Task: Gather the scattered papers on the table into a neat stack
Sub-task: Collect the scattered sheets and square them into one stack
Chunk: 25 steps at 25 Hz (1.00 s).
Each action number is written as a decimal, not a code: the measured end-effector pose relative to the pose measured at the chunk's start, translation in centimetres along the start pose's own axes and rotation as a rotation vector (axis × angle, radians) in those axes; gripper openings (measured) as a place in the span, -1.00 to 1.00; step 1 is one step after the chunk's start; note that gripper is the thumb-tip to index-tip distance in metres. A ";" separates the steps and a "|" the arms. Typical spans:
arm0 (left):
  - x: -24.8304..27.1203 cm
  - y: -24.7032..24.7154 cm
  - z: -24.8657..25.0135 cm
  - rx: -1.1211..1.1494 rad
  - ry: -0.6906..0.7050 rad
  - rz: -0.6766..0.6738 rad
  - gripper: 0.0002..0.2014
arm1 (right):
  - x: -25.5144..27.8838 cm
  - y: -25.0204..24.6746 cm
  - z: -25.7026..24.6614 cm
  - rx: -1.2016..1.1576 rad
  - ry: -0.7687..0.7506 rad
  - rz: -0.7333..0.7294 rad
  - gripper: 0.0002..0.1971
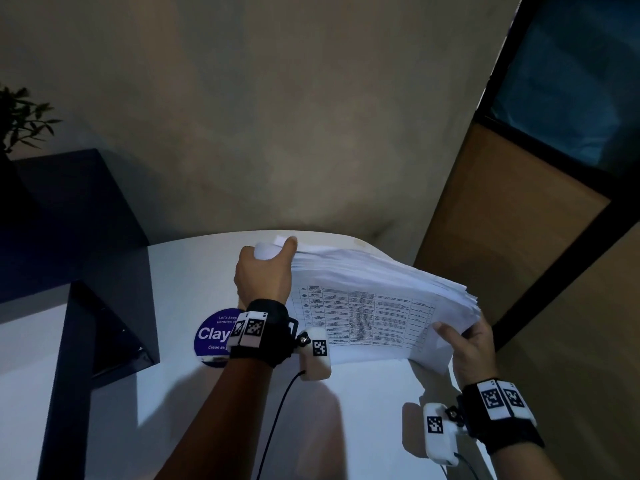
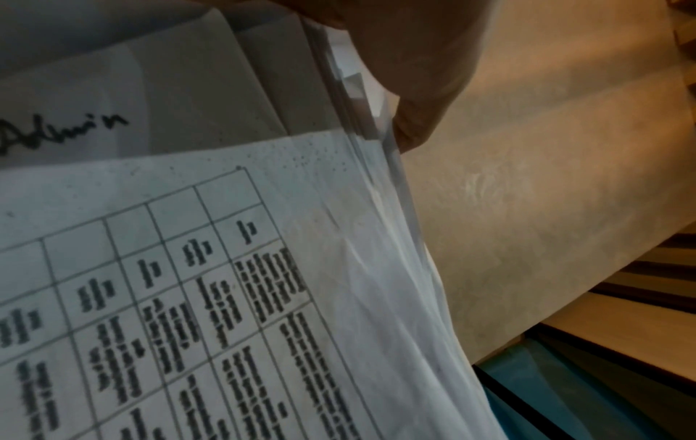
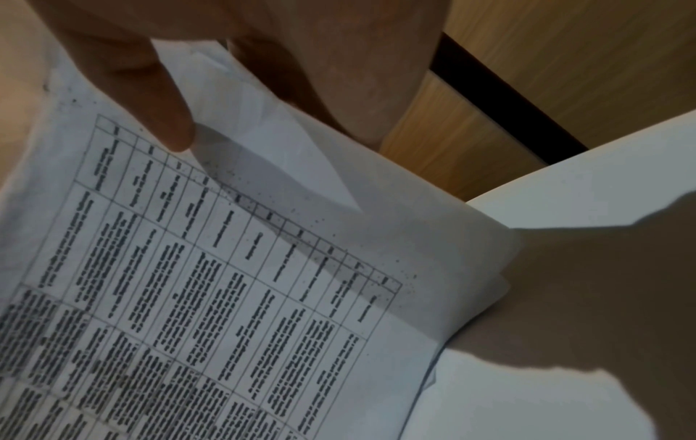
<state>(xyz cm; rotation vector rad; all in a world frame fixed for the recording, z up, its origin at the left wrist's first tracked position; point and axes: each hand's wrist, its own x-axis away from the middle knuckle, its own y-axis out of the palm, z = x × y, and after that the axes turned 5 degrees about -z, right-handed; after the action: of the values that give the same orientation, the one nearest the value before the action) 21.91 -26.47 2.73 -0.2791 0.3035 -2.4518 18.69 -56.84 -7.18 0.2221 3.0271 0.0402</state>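
A thick pile of white papers (image 1: 374, 299) is held between both hands, tilted up with its near long edge on the white table (image 1: 180, 271). The facing sheet carries a printed grid of text (image 2: 180, 312) (image 3: 226, 297). My left hand (image 1: 265, 271) grips the pile's upper left corner, its thumb over the top edge. My right hand (image 1: 471, 344) holds the lower right corner with the thumb (image 3: 165, 119) pressed on the front sheet and the fingers behind. A sheet behind the front one shows handwritten ink (image 2: 64, 134).
A round purple sticker (image 1: 216, 336) lies on the table beside my left wrist. A dark blue cabinet (image 1: 79, 220) stands left, with a plant (image 1: 20, 119) above it. A wooden panel wall (image 1: 512, 220) and a window (image 1: 571, 81) lie to the right.
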 end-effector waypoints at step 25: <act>-4.5 -2.9 -12.1 0.079 0.073 -0.585 -0.25 | 0.1 2.0 -2.6 -0.080 0.154 0.029 -0.73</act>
<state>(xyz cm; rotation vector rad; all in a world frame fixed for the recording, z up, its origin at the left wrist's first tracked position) 20.45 -19.65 -8.55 -0.2724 0.1687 -3.0473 18.64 -54.92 -4.56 0.2678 3.1668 0.1891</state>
